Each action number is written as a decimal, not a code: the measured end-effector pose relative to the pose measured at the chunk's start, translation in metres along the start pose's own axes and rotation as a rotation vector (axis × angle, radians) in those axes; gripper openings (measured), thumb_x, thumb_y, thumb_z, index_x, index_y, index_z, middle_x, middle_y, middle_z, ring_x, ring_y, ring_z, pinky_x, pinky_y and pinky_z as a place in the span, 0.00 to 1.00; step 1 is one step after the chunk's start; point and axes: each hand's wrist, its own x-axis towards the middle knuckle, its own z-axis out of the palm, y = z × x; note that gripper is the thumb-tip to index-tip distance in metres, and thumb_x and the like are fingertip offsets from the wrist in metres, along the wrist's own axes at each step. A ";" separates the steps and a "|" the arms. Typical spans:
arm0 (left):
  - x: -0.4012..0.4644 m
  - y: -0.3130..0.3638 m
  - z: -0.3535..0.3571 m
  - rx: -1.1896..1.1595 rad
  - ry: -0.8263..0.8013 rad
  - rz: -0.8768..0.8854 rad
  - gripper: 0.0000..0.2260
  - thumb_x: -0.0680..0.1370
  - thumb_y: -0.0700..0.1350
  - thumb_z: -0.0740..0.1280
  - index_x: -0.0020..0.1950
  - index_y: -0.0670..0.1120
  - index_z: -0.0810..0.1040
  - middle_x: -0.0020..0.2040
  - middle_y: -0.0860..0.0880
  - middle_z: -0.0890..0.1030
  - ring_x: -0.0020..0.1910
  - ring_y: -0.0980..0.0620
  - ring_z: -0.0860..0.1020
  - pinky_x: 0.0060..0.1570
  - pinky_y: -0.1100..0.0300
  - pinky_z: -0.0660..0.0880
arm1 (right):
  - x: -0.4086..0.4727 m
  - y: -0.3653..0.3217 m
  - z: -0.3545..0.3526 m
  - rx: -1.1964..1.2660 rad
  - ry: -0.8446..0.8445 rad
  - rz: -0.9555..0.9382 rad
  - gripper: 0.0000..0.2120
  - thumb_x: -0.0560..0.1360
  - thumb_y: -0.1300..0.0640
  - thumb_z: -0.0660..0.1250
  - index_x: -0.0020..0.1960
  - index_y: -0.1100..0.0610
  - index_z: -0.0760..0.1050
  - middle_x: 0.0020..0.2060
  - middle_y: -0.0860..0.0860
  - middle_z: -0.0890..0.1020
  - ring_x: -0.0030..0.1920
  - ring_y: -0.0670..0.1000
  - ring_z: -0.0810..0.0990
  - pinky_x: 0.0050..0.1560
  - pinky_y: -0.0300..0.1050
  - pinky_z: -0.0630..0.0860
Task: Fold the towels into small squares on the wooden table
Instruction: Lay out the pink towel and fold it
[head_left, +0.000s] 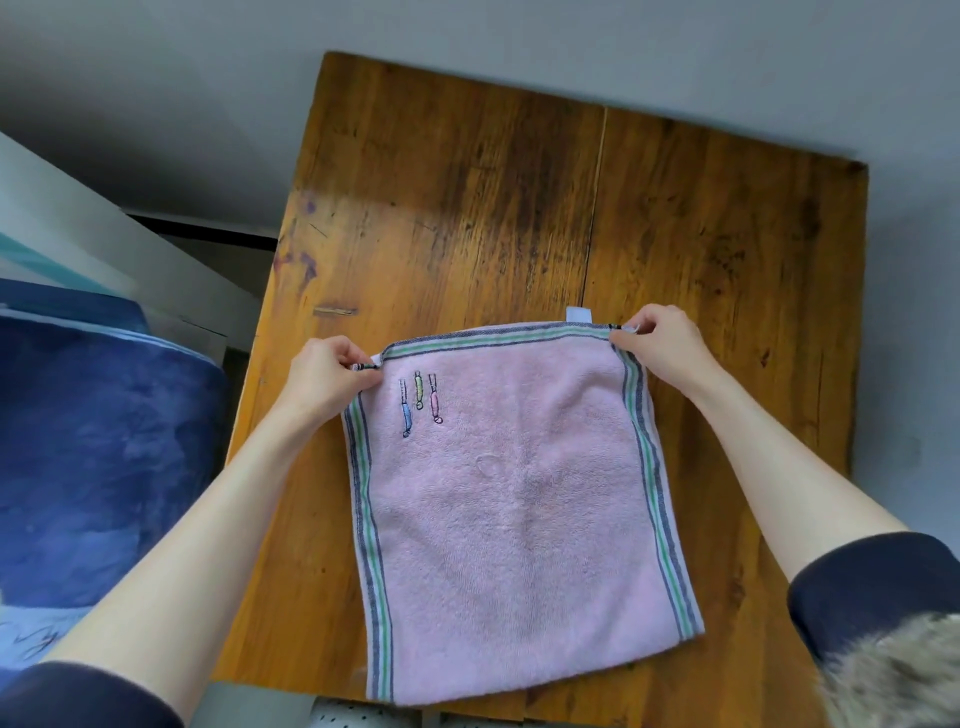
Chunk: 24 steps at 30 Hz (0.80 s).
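We held the pink towel (519, 514) by its two far corners, our left hand (324, 376) pinching one and our right hand (657, 345) the other, fingers (626, 338) curled tight on the striped hem; the towel lay flat on the wooden table (467, 208), its near edge reaching the table's front edge; to fold well, we judged we should lift both corners together, bring them evenly onto the near corners, match the striped borders and smooth the crease; a white tag (579, 314) stuck out past the far hem; a blue cushion (104, 441) sat to the left, clear of the fold; nothing on the table blocked us.
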 end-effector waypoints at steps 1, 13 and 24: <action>0.001 0.001 0.000 0.018 -0.002 0.007 0.06 0.72 0.43 0.72 0.42 0.41 0.79 0.40 0.45 0.79 0.39 0.49 0.74 0.32 0.60 0.66 | 0.000 0.000 0.000 -0.011 -0.009 -0.006 0.07 0.74 0.54 0.68 0.40 0.55 0.73 0.49 0.52 0.73 0.51 0.53 0.73 0.52 0.49 0.72; -0.011 0.005 -0.021 -0.041 -0.135 -0.008 0.07 0.71 0.45 0.73 0.41 0.42 0.79 0.37 0.47 0.78 0.36 0.52 0.72 0.32 0.60 0.66 | -0.022 -0.006 -0.034 0.013 -0.125 -0.009 0.09 0.74 0.54 0.67 0.38 0.58 0.77 0.40 0.52 0.79 0.44 0.51 0.76 0.40 0.42 0.72; -0.070 0.054 -0.108 -0.426 -0.215 0.235 0.05 0.71 0.43 0.71 0.41 0.42 0.80 0.41 0.44 0.82 0.43 0.50 0.79 0.48 0.56 0.73 | -0.117 -0.014 -0.125 0.458 -0.038 -0.059 0.07 0.75 0.64 0.65 0.43 0.56 0.80 0.47 0.55 0.82 0.52 0.52 0.77 0.56 0.48 0.73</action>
